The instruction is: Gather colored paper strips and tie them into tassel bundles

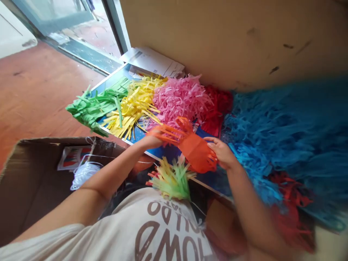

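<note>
Both my hands grip a piece of orange fringed paper (193,148) above a blue board (114,81). My left hand (152,142) holds its fringed end, and my right hand (221,153) holds its solid orange part. Beyond them lie heaps of cut paper fringe in green (95,105), yellow (133,108), pink (181,99) and red (214,108). A large blurred blue fringe mass (282,127) lies to the right, near my right hand. Against my chest, just below my hands, sits a yellow-green fringed bundle (171,179).
An open cardboard box (35,181) stands at lower left, holding a coil of white string (84,175) and a printed card (72,157). A stack of papers (154,61) lies against a tan wall (231,40). Red floor (40,83) and a glass door (54,18) lie beyond.
</note>
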{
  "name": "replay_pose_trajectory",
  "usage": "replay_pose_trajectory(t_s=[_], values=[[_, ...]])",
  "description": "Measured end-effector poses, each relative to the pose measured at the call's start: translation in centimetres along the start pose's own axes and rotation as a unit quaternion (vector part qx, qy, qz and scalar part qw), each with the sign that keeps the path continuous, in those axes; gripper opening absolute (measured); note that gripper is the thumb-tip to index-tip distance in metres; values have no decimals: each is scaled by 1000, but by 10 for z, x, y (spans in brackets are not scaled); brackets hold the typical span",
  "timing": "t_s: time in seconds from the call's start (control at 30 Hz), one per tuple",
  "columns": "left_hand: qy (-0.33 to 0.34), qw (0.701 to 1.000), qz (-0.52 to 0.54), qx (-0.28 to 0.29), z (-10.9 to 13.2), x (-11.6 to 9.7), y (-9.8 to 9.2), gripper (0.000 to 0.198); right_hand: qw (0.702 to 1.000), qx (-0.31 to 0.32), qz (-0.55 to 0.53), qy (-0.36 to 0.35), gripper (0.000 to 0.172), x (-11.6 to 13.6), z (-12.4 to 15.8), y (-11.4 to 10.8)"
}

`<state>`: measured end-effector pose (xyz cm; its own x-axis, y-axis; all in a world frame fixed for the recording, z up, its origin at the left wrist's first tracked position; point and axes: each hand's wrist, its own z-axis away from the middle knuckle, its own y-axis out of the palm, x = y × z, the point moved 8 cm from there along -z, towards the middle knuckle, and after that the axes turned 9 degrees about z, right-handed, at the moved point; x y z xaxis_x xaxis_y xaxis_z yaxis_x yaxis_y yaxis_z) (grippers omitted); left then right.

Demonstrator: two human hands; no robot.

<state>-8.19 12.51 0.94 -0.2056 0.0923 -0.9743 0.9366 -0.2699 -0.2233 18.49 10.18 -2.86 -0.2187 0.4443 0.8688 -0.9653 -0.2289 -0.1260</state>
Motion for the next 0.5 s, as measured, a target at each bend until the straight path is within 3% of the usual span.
replay_pose_trajectory(t_s=[0.07, 0.13, 0.17, 0.23, 0.3, 0.37, 0.43, 0.5], values=[[-19, 996, -75, 35, 29, -2, -39, 30, 1000, 21, -1, 11, 38, -12, -15, 2], [-22, 981, -163, 101, 56, -14, -47, 23, 999, 35, -10, 9, 35, -18, -24, 4], [-13, 967, -210, 144, 67, -21, -37, 21, 999, 41, -17, 7, 34, -19, -27, 5], [85, 949, -228, 199, 77, -42, 5, 20, 998, 51, -25, 9, 31, -20, -32, 7], [205, 928, -286, 122, 68, -56, 46, 28, 999, 48, -13, 12, 29, -16, -36, 6], [271, 886, -368, 79, 46, -49, 89, 52, 999, 26, 19, 8, 27, -8, -37, 0], [299, 856, -402, 125, 21, -30, 125, 60, 998, -19, 57, -7, 24, 2, -30, -9], [280, 852, -415, 153, -5, -15, 136, 57, 993, -85, 78, -31, 22, 10, -10, -17]])
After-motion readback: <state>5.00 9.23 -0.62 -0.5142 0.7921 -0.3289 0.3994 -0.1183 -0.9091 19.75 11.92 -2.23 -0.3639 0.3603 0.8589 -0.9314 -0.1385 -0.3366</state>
